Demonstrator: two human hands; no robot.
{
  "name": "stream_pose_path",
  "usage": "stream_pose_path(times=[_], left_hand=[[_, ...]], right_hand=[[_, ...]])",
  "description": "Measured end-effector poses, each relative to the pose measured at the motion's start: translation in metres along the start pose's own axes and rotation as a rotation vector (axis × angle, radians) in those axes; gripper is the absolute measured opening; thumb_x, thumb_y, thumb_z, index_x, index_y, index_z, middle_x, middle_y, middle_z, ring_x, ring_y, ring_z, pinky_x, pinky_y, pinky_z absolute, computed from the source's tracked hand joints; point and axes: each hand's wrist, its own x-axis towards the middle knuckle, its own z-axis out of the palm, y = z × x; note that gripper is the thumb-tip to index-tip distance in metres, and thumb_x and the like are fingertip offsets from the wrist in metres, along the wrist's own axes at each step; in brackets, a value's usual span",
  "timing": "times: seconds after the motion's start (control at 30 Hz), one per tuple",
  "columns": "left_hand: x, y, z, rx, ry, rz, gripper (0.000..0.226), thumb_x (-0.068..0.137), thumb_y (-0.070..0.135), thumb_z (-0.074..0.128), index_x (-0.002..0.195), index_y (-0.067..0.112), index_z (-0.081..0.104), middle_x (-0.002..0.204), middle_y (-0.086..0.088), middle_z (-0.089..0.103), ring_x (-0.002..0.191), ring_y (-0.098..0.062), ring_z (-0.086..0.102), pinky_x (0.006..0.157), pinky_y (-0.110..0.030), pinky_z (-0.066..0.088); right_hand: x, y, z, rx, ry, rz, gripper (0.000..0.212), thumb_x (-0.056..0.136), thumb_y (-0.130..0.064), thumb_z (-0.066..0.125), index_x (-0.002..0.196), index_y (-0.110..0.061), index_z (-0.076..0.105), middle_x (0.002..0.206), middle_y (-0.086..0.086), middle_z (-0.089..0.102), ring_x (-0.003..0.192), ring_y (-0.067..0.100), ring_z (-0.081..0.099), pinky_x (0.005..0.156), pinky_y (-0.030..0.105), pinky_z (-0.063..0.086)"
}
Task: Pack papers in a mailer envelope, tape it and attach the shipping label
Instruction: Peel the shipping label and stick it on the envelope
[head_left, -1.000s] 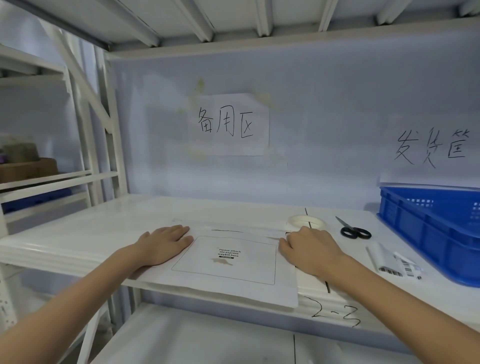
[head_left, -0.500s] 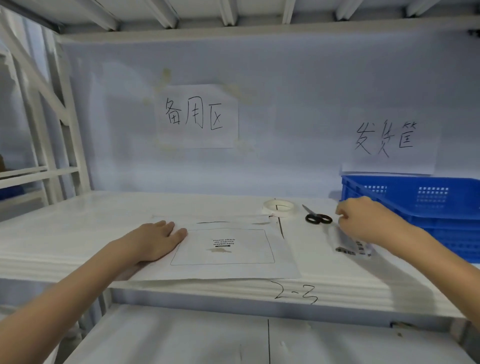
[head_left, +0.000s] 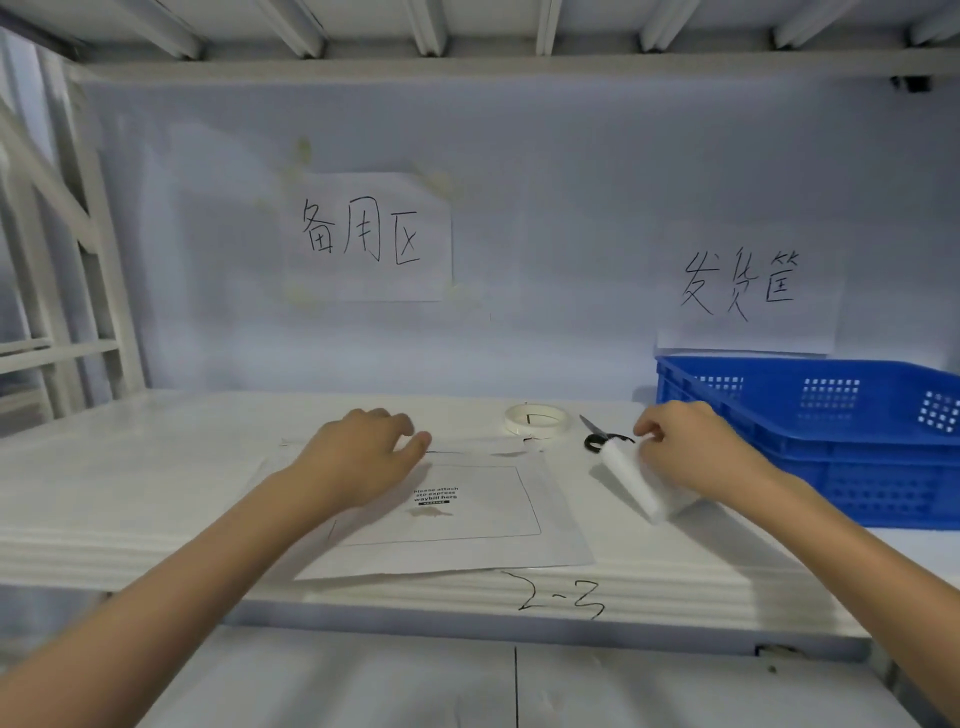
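Note:
A white mailer envelope (head_left: 550, 540) lies flat at the shelf's front edge, its printed waybill box facing up. Over its upper left part hovers my left hand (head_left: 358, 462) with loosely curled fingers that hold nothing. To the right of the envelope, my right hand (head_left: 696, 457) grips the white shipping label (head_left: 634, 480), curled and lifted off the shelf, blank side toward me. A roll of clear tape (head_left: 535, 420) sits behind the envelope.
Black-handled scissors (head_left: 597, 436) lie between the tape roll and my right hand. A blue plastic crate (head_left: 852, 441) stands at the right on the white shelf (head_left: 130, 493). Two handwritten paper signs hang on the back wall.
My right hand left the envelope, reached right to the label beside the crate and lifted it. My left hand rose off the envelope's left edge and moved toward its top.

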Motion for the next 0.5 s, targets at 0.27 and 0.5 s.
stream_pose_path(times=[0.27,0.5], left_hand=[[-0.019,0.064,-0.026,-0.974,-0.215,0.156,0.053,0.086,0.064,0.052,0.136,0.051,0.038,0.127,0.021,0.05,0.118,0.002,0.051,0.095,-0.027,0.046],[-0.012,0.035,-0.018,-1.147,-0.07,-0.011,0.037,0.088,0.008,0.067,0.119,0.025,0.057,0.11,-0.008,0.061,0.083,-0.012,0.072,0.074,-0.03,0.061]], right_hand=[[-0.013,-0.086,0.0,0.505,0.058,-0.297,0.026,0.089,-0.012,0.061,0.111,-0.023,0.069,0.102,-0.006,0.066,0.078,0.002,0.061,0.06,0.005,0.046],[-0.001,-0.118,0.012,0.797,-0.057,-0.22,0.024,0.088,-0.007,0.057,0.1,-0.025,0.068,0.096,0.004,0.071,0.088,0.02,0.069,0.079,0.037,0.055]])
